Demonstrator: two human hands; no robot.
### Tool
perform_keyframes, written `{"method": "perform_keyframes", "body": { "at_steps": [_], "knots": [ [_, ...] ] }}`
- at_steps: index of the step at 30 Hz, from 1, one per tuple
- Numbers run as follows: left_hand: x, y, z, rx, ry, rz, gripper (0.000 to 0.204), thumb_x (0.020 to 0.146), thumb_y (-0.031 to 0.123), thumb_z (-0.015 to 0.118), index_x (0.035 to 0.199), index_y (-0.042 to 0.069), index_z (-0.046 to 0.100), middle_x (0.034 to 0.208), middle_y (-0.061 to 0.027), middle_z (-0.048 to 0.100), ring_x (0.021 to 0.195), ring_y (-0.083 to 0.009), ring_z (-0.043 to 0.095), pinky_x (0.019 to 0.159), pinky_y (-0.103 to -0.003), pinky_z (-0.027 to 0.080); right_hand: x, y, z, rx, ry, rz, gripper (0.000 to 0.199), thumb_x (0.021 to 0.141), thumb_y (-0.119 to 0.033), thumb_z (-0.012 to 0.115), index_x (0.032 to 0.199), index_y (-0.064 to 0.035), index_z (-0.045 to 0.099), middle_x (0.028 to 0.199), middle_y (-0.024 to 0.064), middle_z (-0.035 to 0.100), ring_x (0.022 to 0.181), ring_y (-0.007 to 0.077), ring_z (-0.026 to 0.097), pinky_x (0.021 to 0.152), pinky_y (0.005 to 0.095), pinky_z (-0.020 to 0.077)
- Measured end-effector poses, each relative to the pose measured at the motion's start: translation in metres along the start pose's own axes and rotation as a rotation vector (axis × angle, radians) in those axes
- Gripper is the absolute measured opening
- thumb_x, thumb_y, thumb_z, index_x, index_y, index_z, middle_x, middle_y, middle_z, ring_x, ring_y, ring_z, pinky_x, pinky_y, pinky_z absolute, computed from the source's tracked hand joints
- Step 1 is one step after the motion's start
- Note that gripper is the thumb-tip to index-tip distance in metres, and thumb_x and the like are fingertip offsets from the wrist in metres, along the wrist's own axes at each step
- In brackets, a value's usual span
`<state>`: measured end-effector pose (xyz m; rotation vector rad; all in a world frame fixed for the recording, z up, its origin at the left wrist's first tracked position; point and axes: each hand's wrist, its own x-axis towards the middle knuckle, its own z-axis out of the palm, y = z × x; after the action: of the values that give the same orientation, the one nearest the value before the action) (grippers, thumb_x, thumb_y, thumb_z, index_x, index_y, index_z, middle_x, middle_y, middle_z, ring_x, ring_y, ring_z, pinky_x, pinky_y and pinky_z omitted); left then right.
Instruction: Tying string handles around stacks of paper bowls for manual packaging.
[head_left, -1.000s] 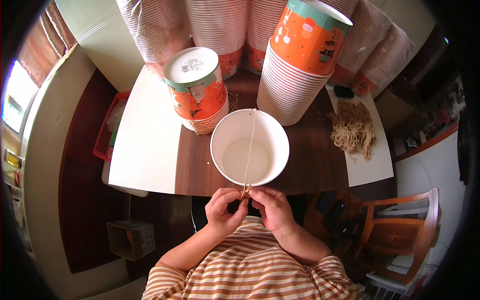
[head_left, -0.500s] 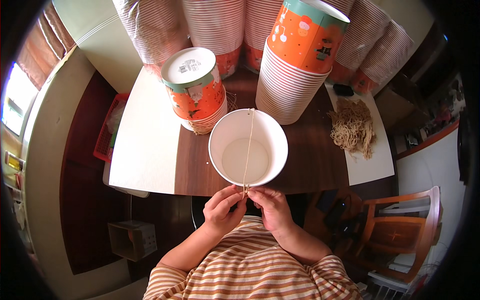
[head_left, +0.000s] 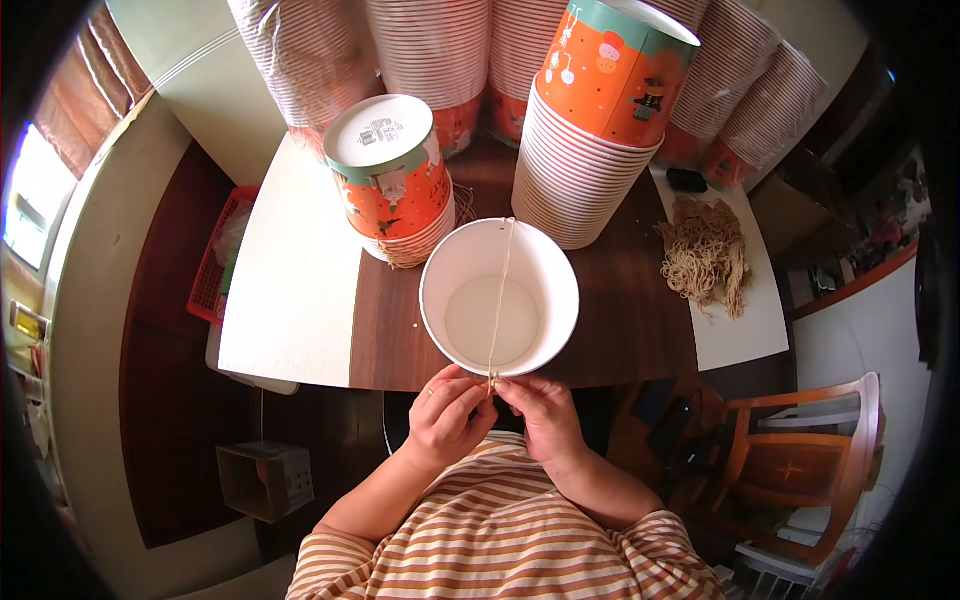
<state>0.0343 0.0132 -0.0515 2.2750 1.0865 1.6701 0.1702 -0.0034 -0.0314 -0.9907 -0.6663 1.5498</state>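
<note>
Tan cord (head_left: 503, 277): near end pinched in the grip of both hands; length stretched across the mouth of the white bucket to its far rim; detail at the fingers too small to tell.
Left hand (head_left: 443, 412): fingers curled, thumb and fingertips closed on the cord.
Right hand (head_left: 547, 408): thumb and finger closed on the same cord, fingertips just beside the left hand's.
White bucket (head_left: 556, 292): one, mouth up, near the front edge of the tabletop, just beyond the hands.
Tabletop (head_left: 630, 310): brown wood-grain centre, white sections left and right.
Left stack (head_left: 393, 205): inverted orange-and-green buckets, white base uppermost; cord loops against its lower side.
Right stack (head_left: 585, 165): taller, inverted, many white rims, orange-and-green bucket on top.
Cord heap (head_left: 706, 258): tan, tangled, on the right white section.
Back row (head_left: 432, 50): nested buckets in clear wrap.
Red basket (head_left: 205, 275): beyond the tabletop's left edge.
Wooden chair (head_left: 785, 472): lower right.
</note>
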Motion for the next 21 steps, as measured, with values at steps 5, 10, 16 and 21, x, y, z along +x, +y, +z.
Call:
{"method": "perform_keyframes", "body": {
  "at_steps": [5, 10, 16, 21],
  "knots": [
    [-0.002, 0.004, -0.001, -0.066, 0.040, -0.134, 0.018, 0.066, -0.008, 0.068, 0.082, -0.002, 0.062, 0.076, -0.0136, 0.065, 0.073, -0.0243, 0.066, 0.075, -0.035, 0.055, 0.002, 0.005, -0.011, -0.036, -0.022, 0.090, 0.016, 0.087, -0.015, 0.062, 0.096, -0.0032, 0.070, 0.082, -0.0017, 0.065, 0.066, 0.0032, 0.047, 0.060, 0.0188, 0.0359],
    [-0.012, 0.005, -0.004, -0.339, -0.092, -0.477, 0.014, 0.072, -0.011, 0.062, 0.084, -0.004, 0.062, 0.082, -0.0121, 0.066, 0.077, -0.0176, 0.067, 0.070, -0.026, 0.053, 0.004, 0.005, -0.004, 0.052, -0.050, 0.117, 0.018, 0.087, -0.015, 0.060, 0.097, -0.0023, 0.069, 0.088, 0.0011, 0.067, 0.071, 0.0048, 0.050, 0.064, 0.0201, 0.0377],
    [-0.021, 0.007, -0.005, -0.645, -0.060, -0.811, 0.006, 0.084, -0.007, 0.057, 0.089, -0.006, 0.062, 0.086, -0.0092, 0.066, 0.078, -0.0138, 0.065, 0.069, -0.025, 0.053, 0.010, 0.010, -0.015, 0.082, -0.116, 0.156, 0.018, 0.087, -0.014, 0.060, 0.098, -0.0016, 0.068, 0.092, 0.0041, 0.068, 0.081, 0.0081, 0.055, 0.075, 0.0237, 0.0416],
    [-0.021, 0.007, -0.006, -0.792, -0.010, -0.920, 0.006, 0.087, -0.003, 0.059, 0.091, -0.006, 0.062, 0.088, -0.0104, 0.067, 0.076, -0.0144, 0.065, 0.068, -0.025, 0.053, 0.009, 0.011, -0.016, 0.133, -0.171, 0.097, 0.012, 0.089, -0.011, 0.060, 0.094, -0.0014, 0.064, 0.094, 0.0067, 0.068, 0.089, 0.0114, 0.060, 0.085, 0.0263, 0.0448]
  ]
}}
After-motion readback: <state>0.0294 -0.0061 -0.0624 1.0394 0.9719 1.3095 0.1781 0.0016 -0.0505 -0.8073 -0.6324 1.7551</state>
